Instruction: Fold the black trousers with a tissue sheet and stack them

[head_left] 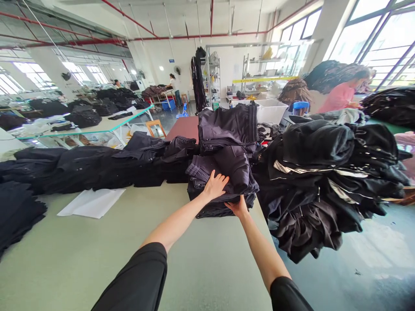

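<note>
A stack of folded dark garments, which look like trousers [238, 166], lies near the right edge of the pale table; ribbed elastic bands show on some of them. My left hand [216, 185] rests on the upper garment of the front stack with its fingers spread. Lower and to the right, my right hand [238, 206] grips the front edge of the folded trousers, its fingers partly tucked beneath the layer. Behind my hands, another folded dark pile [227, 125] rises higher.
Long rows of dark folded garments [87, 168] line the table's far side. White paper sheets [92, 203] lie on the pale tabletop [129, 259]. To the right, a bulky heap of dark clothes [317, 181] overhangs the floor. A person in pink [340, 97] is at the far right.
</note>
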{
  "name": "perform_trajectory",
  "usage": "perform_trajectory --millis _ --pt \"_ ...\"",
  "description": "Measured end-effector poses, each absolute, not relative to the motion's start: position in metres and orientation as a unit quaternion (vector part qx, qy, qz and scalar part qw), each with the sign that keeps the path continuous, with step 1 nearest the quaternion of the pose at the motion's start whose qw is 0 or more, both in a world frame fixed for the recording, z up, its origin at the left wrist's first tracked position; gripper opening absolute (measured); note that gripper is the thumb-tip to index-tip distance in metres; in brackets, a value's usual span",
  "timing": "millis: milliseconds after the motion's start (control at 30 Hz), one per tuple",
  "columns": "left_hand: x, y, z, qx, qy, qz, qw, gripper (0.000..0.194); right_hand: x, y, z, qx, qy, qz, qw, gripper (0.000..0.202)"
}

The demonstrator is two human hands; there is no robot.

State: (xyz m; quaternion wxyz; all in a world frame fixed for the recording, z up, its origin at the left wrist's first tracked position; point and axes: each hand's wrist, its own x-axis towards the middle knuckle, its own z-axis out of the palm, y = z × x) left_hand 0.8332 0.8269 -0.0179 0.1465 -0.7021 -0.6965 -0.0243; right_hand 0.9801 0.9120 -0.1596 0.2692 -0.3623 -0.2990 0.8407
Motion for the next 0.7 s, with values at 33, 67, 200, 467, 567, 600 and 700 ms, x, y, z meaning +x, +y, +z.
perform_trajectory --millis 33,67,200,467,567,600,700 --pt "0.827 0.831 -0.014 -0.703 -0.697 -0.023 0.143 0.077 0.971 0.920 -0.154 -0.364 -0.283 0.844 0.273 0.065" --pt "0.821 0.836 -0.008 -0.703 -0.698 -0.023 0.132 0.075 0.964 0.927 -0.149 -0.367 -0.263 0.847 0.279 0.063" --pt "0.808 0.873 0.036 -0.730 -0.675 -0.090 0.060 0.041 0.941 0.940 -0.149 -0.381 -0.264 0.831 0.308 0.055" --pt "0.751 0.976 0.098 -0.641 -0.740 -0.037 0.200 0.086 0.912 0.954 -0.174 -0.435 -0.271 0.792 0.332 0.049" --pt "0.714 0.980 0.091 -0.658 -0.721 -0.048 0.212 0.081 0.904 0.958 -0.179 -0.448 -0.195 0.797 0.355 0.039" --pt "0.705 0.979 0.090 -0.663 -0.714 -0.053 0.219 0.078 0.901 0.959 -0.180 -0.444 -0.164 0.799 0.371 0.035" --pt "0.688 0.977 0.091 -0.671 -0.702 -0.039 0.235 0.073 0.894 0.962 -0.183 -0.419 -0.103 0.804 0.410 0.027"
